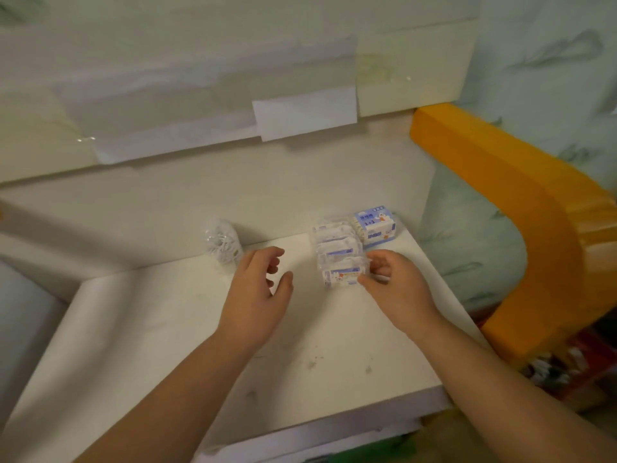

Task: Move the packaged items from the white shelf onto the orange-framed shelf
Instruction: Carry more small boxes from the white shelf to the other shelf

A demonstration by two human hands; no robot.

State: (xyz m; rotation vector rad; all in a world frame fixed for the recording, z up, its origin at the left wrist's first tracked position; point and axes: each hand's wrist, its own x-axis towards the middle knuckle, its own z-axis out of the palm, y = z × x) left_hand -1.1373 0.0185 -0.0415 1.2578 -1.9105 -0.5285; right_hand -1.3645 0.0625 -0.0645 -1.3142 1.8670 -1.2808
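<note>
A row of clear plastic packets stands on the white shelf (pixel 187 329). My right hand (pixel 394 285) pinches the right end of the nearest packet (pixel 342 274) with thumb and fingers. Behind it stand two more clear packets (pixel 337 243) and a blue-and-white box (pixel 375 225). A clear bag of white pieces (pixel 223 242) lies further left near the back. My left hand (pixel 258 289) hovers just left of the row with loosely curled fingers, holding nothing. The orange-framed shelf (pixel 521 208) curves along the right side.
A pale wall with taped paper sheets (pixel 303 115) rises behind the white shelf. A light green patterned cloth (pixel 467 242) fills the gap inside the orange frame. Red and mixed goods (pixel 581 369) sit below the frame at lower right.
</note>
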